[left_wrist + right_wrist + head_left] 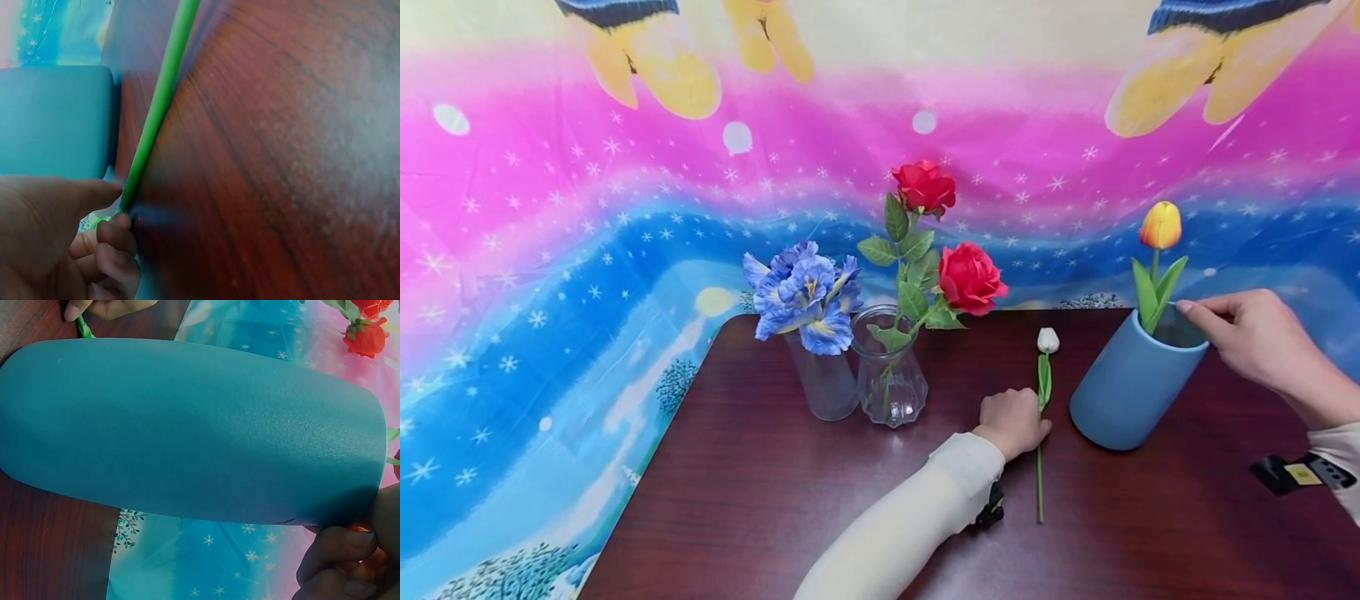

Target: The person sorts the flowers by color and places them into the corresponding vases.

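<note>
My left hand [1013,422] pinches the green stem of a white tulip [1048,340] lying on the table, its bloom pointing to the far side. Up close in the left wrist view, thumb and fingertips meet at the stem [156,106]. To the right stands a matte blue vase [1127,387], and my right hand [1258,342] grips its rim between thumb and fingers. From the vase rises one orange-yellow tulip [1161,225] with green leaves; its lower stem is hidden inside. The vase's side [187,431] fills most of the right wrist view.
Left of my hands, a faceted clear glass vase [895,396] holds two red roses [972,277]. Right beside it, a frosted vase [827,387] carries blue irises [808,287]. All stand on a dark reddish-brown table [737,492], with a colourful snowflake-print cloth [647,250] behind.
</note>
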`<state>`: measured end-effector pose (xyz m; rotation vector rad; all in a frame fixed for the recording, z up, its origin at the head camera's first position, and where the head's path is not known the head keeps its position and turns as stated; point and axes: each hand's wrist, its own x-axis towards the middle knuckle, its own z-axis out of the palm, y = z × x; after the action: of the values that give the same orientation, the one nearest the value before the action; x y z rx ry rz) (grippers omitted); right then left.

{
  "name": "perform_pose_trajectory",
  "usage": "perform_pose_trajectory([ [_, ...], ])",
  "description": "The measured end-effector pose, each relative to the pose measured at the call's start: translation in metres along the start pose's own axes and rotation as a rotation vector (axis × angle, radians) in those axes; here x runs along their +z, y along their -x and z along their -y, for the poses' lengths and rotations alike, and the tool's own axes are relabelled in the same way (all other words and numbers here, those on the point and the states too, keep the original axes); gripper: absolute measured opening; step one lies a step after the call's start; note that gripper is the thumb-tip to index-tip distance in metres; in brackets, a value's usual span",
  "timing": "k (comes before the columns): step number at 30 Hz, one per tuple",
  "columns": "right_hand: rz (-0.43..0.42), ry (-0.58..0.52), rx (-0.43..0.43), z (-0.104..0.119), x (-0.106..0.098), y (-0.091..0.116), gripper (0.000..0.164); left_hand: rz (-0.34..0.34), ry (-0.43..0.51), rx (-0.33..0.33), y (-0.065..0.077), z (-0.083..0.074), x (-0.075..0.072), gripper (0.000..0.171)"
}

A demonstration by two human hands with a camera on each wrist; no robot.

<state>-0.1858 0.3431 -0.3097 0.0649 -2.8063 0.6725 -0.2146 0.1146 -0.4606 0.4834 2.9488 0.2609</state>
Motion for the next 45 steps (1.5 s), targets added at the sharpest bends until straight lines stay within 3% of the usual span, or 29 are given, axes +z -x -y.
perform_pose_trajectory([
  [10,-0.006,-0.003,-0.008,0.002,-0.001,0.001,0.057,0.021,0.006,-0.041,-0.003,-0.003,0.0,0.043],
  [18,-0.015,0.004,-0.013,0.001,-0.002,0.002,0.056,0.036,-0.013,-0.023,-0.003,-0.003,0.0,0.03],
  [27,-0.01,0.008,-0.01,0.001,-0.002,0.001,0.055,0.063,-0.024,-0.028,-0.001,-0.004,-0.006,0.032],
  [33,-0.01,-0.002,-0.014,0.002,-0.003,0.001,0.056,0.131,0.095,-0.034,0.0,-0.003,-0.011,0.026],
  [45,0.0,0.012,-0.012,0.001,-0.001,0.001,0.056,0.142,0.302,-0.113,-0.003,0.009,-0.006,0.035],
])
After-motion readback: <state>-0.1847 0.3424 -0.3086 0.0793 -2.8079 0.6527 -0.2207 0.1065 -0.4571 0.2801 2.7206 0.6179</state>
